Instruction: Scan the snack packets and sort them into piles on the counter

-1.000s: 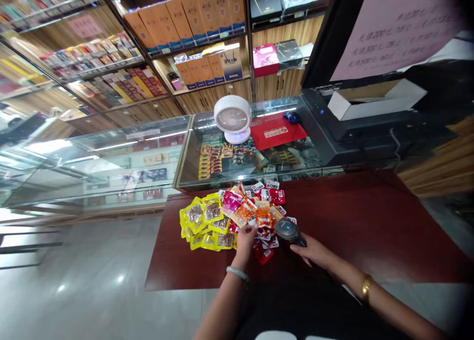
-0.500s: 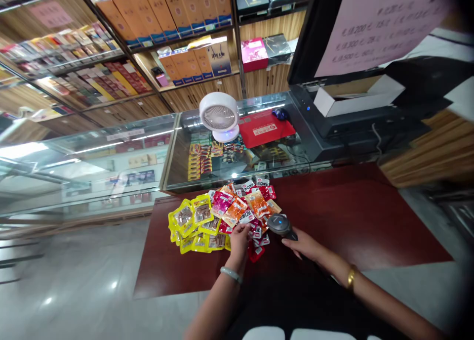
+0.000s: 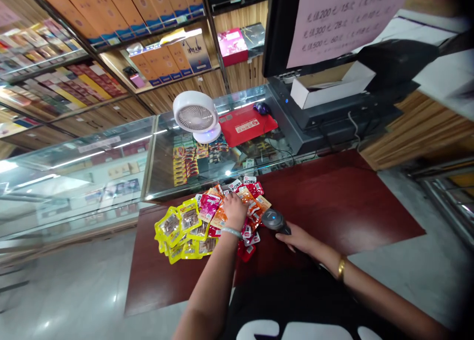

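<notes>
My left hand (image 3: 235, 210) lies over a heap of small snack packets, its fingers curled down among the orange and red packets (image 3: 249, 195). Whatever those fingers grip, if anything, is hidden beneath them. A dark handheld barcode scanner (image 3: 274, 220) is in my right hand (image 3: 296, 237), fingers wrapped round its handle. The scanner's head is at the right edge of the heap, with a small blue light on top. Beside the left hand is a magenta packet (image 3: 209, 207). Yellow packets with clear windows (image 3: 189, 215) form the left part of the heap.
The heap rests on a dark red tabletop (image 3: 333, 196). Behind it stands a glass display counter (image 3: 163, 179) with a white fan (image 3: 196, 113), red mat (image 3: 246, 129) and mouse (image 3: 262, 108). A monitor (image 3: 276, 33) and open white box (image 3: 333, 89) are at the right.
My left hand has moved forward from the heap's near edge onto its middle. My right hand still holds the scanner beside the heap. The view has shifted slightly.
</notes>
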A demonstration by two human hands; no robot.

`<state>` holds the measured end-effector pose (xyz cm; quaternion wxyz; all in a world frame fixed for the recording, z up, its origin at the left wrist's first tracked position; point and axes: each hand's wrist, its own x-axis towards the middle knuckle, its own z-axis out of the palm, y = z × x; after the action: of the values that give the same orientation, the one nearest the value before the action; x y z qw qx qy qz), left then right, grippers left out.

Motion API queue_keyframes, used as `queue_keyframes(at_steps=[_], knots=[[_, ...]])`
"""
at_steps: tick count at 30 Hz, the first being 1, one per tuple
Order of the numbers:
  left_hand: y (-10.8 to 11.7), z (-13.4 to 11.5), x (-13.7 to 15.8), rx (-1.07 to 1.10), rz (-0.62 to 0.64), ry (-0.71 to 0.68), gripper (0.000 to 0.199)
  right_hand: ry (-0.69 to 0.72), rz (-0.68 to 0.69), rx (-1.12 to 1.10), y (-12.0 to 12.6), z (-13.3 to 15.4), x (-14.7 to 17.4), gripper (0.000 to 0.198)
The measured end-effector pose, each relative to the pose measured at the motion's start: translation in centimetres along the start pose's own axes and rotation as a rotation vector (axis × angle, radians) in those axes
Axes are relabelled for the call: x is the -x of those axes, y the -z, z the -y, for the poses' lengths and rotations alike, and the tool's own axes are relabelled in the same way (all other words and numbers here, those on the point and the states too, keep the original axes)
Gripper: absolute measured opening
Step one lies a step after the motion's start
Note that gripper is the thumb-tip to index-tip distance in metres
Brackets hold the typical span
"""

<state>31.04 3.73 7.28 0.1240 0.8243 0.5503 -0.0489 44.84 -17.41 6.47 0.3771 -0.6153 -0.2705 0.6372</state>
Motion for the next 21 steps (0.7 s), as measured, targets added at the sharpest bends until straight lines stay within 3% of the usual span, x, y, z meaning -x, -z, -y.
queue_keyframes(at_steps=[4,8,14,21], knots=[[-0.5,0.6,-2.0,-0.115,0.042,-0.019,0.039,0.02,-0.023,-0.019,0.9,-0.6,0.1,0.054],[-0.1,1.1,-2.1,-0.102,0.084,-0.01,0.027,0.021,-0.051,-0.012,2.1,-1.2,0.4,0.052],[1.2,0.4,-0.7,0.09,0.143,0.055,0.039,-0.016,-0.052,-0.022,3.2,-0.7,1.1,0.055],[-0.8,-0.1,-1.4,-0.113,0.056,0.003,0.043,0.006,-0.044,-0.026,3.5,0.2,1.5,0.057]])
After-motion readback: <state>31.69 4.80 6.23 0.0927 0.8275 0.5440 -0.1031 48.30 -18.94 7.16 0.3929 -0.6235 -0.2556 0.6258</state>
